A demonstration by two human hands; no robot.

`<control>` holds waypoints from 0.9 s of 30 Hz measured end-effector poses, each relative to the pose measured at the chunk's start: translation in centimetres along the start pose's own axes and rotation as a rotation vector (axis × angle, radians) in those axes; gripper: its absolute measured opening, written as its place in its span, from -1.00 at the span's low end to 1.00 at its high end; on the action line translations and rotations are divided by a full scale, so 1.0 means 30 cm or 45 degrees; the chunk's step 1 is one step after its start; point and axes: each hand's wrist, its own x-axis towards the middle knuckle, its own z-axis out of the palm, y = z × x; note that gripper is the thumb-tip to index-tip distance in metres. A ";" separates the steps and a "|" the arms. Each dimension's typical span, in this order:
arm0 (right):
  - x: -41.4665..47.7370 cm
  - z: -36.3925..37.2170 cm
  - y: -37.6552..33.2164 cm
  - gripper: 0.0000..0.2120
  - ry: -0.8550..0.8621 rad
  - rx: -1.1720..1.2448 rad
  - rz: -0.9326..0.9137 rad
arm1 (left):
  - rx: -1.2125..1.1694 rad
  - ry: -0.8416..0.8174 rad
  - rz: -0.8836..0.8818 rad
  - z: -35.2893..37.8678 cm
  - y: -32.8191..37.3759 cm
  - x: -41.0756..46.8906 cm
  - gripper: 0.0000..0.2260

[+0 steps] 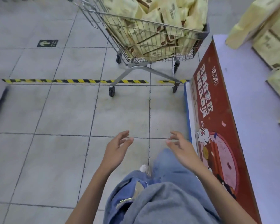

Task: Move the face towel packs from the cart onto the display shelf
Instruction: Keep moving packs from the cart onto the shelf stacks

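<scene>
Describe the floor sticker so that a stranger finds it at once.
Start at the shopping cart full of yellow packs. Look left, beyond the yellow-black tape line. The sticker is a small dark rectangle with a green arrow, alone among plain grey tiles.

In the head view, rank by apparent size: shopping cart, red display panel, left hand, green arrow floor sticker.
1. The shopping cart and the red display panel: about alike, cart cropped at the top, so unranked.
2. The left hand, enlarged by nearness.
3. The green arrow floor sticker.
</scene>
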 end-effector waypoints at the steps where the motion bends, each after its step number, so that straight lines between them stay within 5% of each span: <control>1: 0.031 -0.017 -0.007 -0.57 0.011 0.010 0.013 | 0.009 -0.018 0.018 0.002 0.034 0.057 -0.67; 15: 0.708 -0.380 -0.240 -0.59 -0.009 -0.011 -0.033 | -0.145 0.087 0.020 0.067 0.469 0.710 -0.74; 27: 1.215 -0.456 -0.590 -0.60 -0.164 -0.065 -0.127 | -0.334 0.232 -0.128 -0.009 0.565 1.106 -0.80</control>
